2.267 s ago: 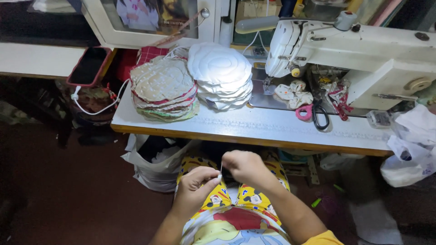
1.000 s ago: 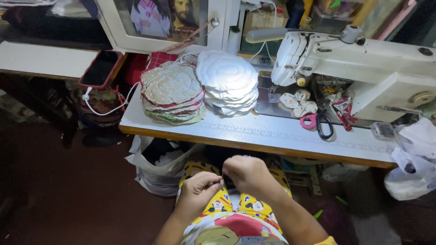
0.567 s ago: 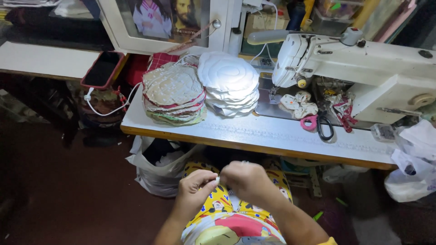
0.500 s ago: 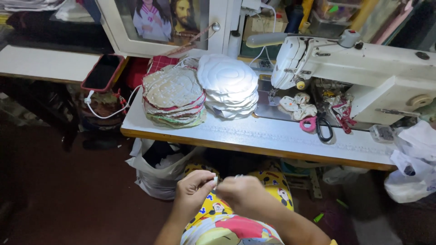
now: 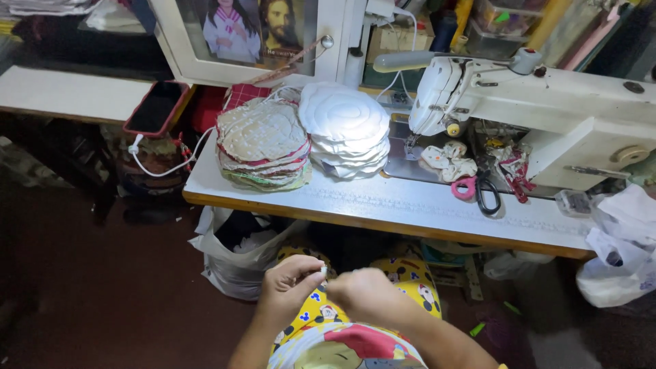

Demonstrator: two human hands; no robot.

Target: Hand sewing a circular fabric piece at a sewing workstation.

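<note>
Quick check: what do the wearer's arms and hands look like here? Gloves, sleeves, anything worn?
Both hands are bare: left hand, right hand. No gloves, rings or watch visible. Forearms are bare too, with no sleeves in view. A sliver of yellow shows by the right arm at the bottom edge; unclear what.

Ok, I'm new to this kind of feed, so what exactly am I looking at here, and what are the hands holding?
This is one view from a camera on a person's head, looking down. Both bare hands meet over the lap: the left hand pinches a small white piece, too small to identify, and the right hand is closed beside it. Ahead is a white table with a sewing machine, a stack of quilted rounds, a stack of white rounds and pink-handled scissors. A plastic bag hangs below the table.
</note>
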